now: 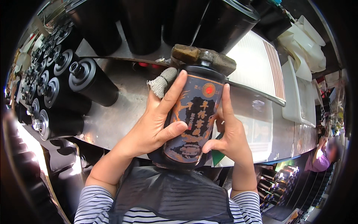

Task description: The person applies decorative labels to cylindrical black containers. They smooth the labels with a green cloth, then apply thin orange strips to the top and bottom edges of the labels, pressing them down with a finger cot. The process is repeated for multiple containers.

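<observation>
A black bottle (194,115) with a dark label printed in orange and gold lies tilted in front of me, its neck pointing away. My left hand (156,119) presses along its left side, the thumb lying across the label. Grey cloth wrapping (162,83) covers one or more fingers of that hand. Against the label's right edge rests my right hand (232,134), thumb low and forefinger stretched up the side. Both hands grip the bottle between them. Its neck end meets a worn brown block (186,54). A green piece (217,157) shows beside my right thumb.
Several plain black bottles (93,80) stand on the left, with larger black ones (143,26) along the back. A stack of white sheets (253,61) and a white tray (298,95) are on the right of the metal table (100,127). A person in purple (321,160) is farther right.
</observation>
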A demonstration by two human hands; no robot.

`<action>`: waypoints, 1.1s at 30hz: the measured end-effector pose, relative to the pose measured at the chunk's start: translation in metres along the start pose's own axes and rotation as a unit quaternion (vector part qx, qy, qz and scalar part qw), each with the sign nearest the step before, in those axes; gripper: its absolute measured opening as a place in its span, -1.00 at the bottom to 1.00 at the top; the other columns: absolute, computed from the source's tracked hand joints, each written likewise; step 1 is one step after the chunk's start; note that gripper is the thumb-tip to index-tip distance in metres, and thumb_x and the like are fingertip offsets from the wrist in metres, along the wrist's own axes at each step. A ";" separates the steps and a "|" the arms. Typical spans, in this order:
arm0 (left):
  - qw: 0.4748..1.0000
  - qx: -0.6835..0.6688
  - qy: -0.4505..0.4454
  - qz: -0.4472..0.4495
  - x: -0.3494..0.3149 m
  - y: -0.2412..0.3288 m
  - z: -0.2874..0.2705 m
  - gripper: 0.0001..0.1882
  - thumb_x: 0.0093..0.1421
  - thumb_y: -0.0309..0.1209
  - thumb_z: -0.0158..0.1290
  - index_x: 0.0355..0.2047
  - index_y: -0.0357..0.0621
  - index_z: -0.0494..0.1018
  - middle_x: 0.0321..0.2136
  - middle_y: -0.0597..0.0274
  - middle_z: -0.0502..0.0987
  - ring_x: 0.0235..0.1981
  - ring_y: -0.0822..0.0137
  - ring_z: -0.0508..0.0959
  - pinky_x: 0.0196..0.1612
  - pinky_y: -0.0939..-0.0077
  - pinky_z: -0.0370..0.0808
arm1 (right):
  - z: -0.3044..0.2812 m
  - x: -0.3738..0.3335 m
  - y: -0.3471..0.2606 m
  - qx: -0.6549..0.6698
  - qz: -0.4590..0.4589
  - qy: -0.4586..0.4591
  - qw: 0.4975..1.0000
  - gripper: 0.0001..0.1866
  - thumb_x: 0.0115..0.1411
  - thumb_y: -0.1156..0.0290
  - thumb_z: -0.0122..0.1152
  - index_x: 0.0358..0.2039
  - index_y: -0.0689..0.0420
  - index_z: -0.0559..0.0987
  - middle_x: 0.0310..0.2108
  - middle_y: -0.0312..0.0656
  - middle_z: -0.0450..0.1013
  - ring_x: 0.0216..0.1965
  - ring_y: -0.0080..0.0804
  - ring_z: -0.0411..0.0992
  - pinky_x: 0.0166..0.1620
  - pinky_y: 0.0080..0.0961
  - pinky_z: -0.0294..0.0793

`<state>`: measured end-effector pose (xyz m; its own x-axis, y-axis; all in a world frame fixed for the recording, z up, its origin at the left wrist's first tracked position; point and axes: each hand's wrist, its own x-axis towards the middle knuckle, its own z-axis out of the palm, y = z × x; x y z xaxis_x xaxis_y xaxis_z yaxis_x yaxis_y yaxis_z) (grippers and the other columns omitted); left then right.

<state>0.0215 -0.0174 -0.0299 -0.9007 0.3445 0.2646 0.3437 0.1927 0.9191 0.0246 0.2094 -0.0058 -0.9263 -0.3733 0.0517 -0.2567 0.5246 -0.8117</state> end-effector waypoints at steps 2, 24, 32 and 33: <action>0.998 -0.065 0.006 -0.011 -0.001 0.000 0.003 -0.11 0.17 0.05 0.01 0.36 0.00 -0.14 0.29 -0.17 -0.18 0.32 -0.09 -0.14 0.31 0.13 -0.19 | -0.001 0.003 0.002 0.015 0.005 -0.014 1.000 0.45 -0.51 -0.31 0.36 0.37 -0.04 -0.14 -0.52 -0.24 0.36 -0.45 -0.44 0.40 -0.37 -0.57 0.39; 0.993 0.070 -0.075 -0.055 -0.051 0.038 -0.007 0.21 -0.11 -0.01 0.31 0.33 -0.25 -0.21 0.21 -0.29 0.01 0.28 -0.17 0.01 0.29 -0.07 -0.16 | -0.062 -0.013 0.026 0.266 0.170 0.222 0.923 -0.64 0.34 0.31 -0.06 0.05 0.25 0.38 -0.35 -0.35 0.38 -0.36 -0.68 0.35 -0.29 -0.73 0.38; 0.999 0.012 -0.011 -0.041 -0.054 0.023 0.005 -0.03 0.05 -0.22 0.22 0.32 -0.21 -0.12 0.28 -0.12 -0.04 0.30 -0.08 -0.03 0.30 0.15 -0.08 | -0.011 -0.008 -0.095 -0.198 -0.188 -0.043 0.961 -0.57 -0.17 0.60 0.40 -0.18 0.25 0.59 -0.38 -0.09 0.54 -0.40 -0.29 0.51 -0.32 -0.50 0.47; 0.999 0.013 -0.013 -0.047 -0.053 0.022 0.005 -0.02 0.04 -0.21 0.23 0.32 -0.23 -0.11 0.29 -0.06 0.00 0.30 0.00 0.00 0.30 0.20 -0.08 | -0.008 0.012 -0.102 -0.249 -0.210 -0.035 0.945 -0.60 -0.13 0.60 0.37 -0.18 0.22 0.59 -0.36 -0.12 0.54 -0.37 -0.32 0.51 -0.29 -0.52 0.47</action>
<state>0.0779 -0.0266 -0.0251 -0.9223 0.3472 0.1699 0.2652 0.2486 0.9316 0.0372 0.1572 0.0824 -0.6971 -0.6697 0.2559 -0.7124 0.6070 -0.3522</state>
